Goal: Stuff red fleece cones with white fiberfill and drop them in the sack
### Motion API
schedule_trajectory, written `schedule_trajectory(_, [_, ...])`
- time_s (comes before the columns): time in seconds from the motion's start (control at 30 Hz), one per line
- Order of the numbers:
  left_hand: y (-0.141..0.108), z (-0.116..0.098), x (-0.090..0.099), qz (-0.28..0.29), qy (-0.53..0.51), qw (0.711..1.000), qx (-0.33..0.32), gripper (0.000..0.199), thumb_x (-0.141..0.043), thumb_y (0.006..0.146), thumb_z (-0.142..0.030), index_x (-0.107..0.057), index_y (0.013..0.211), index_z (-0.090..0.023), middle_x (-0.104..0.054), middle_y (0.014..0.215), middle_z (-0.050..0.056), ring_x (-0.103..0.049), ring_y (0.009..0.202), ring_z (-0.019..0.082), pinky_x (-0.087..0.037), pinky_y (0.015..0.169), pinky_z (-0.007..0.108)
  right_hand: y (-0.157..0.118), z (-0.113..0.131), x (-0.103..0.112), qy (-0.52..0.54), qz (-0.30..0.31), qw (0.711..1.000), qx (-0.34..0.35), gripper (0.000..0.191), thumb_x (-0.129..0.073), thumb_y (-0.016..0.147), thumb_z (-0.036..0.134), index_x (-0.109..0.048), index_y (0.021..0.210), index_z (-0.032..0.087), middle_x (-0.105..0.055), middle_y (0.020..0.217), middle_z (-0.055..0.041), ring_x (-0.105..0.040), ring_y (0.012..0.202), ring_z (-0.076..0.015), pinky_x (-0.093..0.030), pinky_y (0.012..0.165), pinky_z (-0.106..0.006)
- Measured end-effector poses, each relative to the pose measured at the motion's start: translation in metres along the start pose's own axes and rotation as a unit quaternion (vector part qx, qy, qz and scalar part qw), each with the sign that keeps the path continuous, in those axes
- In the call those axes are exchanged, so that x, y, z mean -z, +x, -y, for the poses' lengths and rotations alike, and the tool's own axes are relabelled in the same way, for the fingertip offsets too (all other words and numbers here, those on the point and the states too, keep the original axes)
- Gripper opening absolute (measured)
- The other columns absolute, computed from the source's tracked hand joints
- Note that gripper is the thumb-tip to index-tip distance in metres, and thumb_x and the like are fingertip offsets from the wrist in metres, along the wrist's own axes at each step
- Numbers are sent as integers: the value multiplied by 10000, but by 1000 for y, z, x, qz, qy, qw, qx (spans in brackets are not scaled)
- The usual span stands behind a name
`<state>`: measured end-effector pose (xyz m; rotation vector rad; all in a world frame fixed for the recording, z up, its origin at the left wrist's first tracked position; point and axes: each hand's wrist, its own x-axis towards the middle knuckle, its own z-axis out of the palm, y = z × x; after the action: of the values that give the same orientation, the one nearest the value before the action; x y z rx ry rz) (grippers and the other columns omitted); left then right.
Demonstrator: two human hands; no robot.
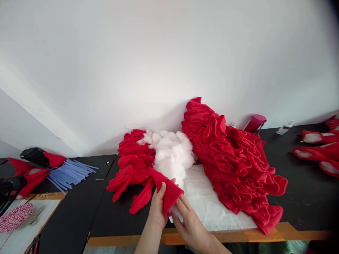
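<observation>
1. The black tabletop [299, 201] runs along a white wall [169, 60], with orange tape along its front edge.
2. A large heap of ruffled red felt cones [227, 158] leans against that wall, partly over a white sheet [209, 199].
3. A smaller red felt pile [131, 162] touches a mound of white stuffing [171, 153].
4. Stuffed red cones [317, 151] lie at the far right, and loose blue strips [70, 174] lie at the far left.
5. Just in front of the stuffing, over the sheet's edge, the left hand [157, 208] curls around a single red felt cone [169, 190]. The right hand [190, 225] pinches its open end, fingers slightly spread.
6. A pink bottle [254, 122] stands by the wall.
</observation>
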<state>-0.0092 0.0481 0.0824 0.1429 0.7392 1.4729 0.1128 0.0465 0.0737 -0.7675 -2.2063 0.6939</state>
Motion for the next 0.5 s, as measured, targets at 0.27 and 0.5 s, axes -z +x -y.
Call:
schedule_trajectory(0.27, [-6,16,8,0,67,998,7,452,-698,804,-373,-615,1194,-159,-632,1216,151,-498,1220,325,-367,1061,442,12,-10,5,-141,140,980,33,680,-484,708,136,-426,1384,94,-459,1415,-194,-400,1315,-380,-342,1044,-622])
schedule_trajectory(0.5, [-2,8,8,44,-46,997,35,521,-681,777,-506,-661,1098,-96,-649,1171,185,-485,1228,349,-361,1068,454,-10,-9,-19,-167,65,984,3,702,-490,729,85,-383,1420,159,-461,1432,-129,-377,1334,-359,-312,1082,-598])
